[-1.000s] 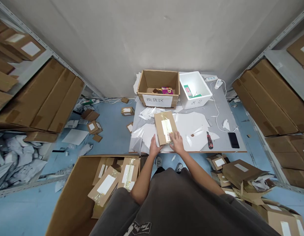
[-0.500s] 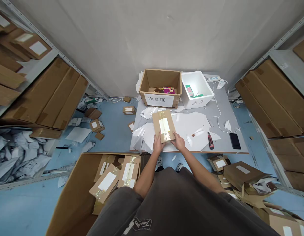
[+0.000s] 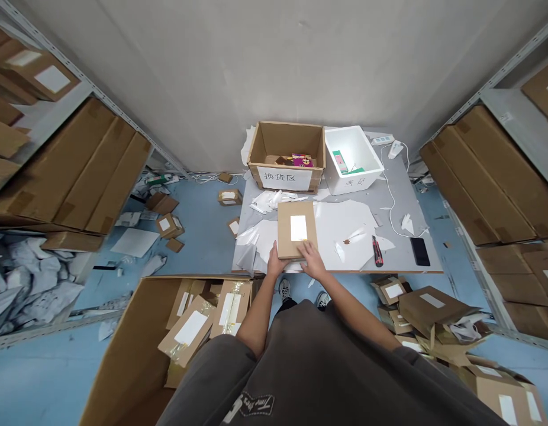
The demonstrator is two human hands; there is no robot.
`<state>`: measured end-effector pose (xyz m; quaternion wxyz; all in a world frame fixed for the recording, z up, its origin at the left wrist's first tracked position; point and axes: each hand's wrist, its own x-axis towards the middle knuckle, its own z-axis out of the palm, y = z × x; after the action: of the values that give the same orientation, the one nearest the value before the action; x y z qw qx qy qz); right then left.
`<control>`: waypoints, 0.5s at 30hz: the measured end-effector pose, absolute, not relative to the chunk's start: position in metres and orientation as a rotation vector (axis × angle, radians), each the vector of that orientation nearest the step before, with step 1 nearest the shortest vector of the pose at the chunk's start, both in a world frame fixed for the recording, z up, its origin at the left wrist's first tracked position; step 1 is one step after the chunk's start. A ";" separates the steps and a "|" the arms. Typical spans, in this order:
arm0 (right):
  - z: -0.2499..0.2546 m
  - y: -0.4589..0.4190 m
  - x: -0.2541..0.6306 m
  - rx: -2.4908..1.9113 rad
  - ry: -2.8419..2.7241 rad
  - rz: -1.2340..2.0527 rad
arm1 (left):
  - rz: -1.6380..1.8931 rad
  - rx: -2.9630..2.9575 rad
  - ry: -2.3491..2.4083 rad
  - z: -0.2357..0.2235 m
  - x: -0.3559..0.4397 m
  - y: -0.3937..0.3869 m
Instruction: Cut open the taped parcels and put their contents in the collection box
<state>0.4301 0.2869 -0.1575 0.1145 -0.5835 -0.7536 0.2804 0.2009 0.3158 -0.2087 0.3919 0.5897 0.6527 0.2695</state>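
A flat brown cardboard box [image 3: 285, 222] with a white label on its upper face is between my hands, over the near part of the table. At its lower left corner, my left hand [image 3: 275, 261] grips the side, with the thumb along the edge. My right hand [image 3: 312, 260] is at the lower right corner, its fingers laid over the top face beside the label. Its thumb is by the front edge. Right of the box, a red and black utility knife [image 3: 377, 251] lies on white paper [image 3: 331, 222]. A dark phone [image 3: 420, 252] lies farther right.
At the table's back stand a lettered cardboard carton [image 3: 260, 177] and a white foam box [image 3: 356, 184], both holding small items. A large open carton [image 3: 118, 349] of parcels is at my left. Opened boxes [image 3: 434, 307] lie on the floor at right. Shelves flank both sides.
The cardboard box now shows a different face, with a label and without the long tape strip. My right hand has moved from its side onto the top face.
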 end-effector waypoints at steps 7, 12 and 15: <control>-0.170 0.296 0.465 -1.977 -1.946 1.064 | 0.351 1.691 1.721 -0.182 0.225 0.314; -0.171 0.296 0.448 -1.971 -1.853 0.952 | 0.382 1.661 1.831 -0.183 0.239 0.317; -0.158 0.293 0.439 -1.879 -1.884 0.762 | 0.578 1.607 1.734 -0.188 0.226 0.315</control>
<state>0.4395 0.2934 -0.1580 0.1859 -0.6672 -0.6687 0.2705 0.2256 0.3147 -0.1878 0.3466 0.6192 0.6684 0.2229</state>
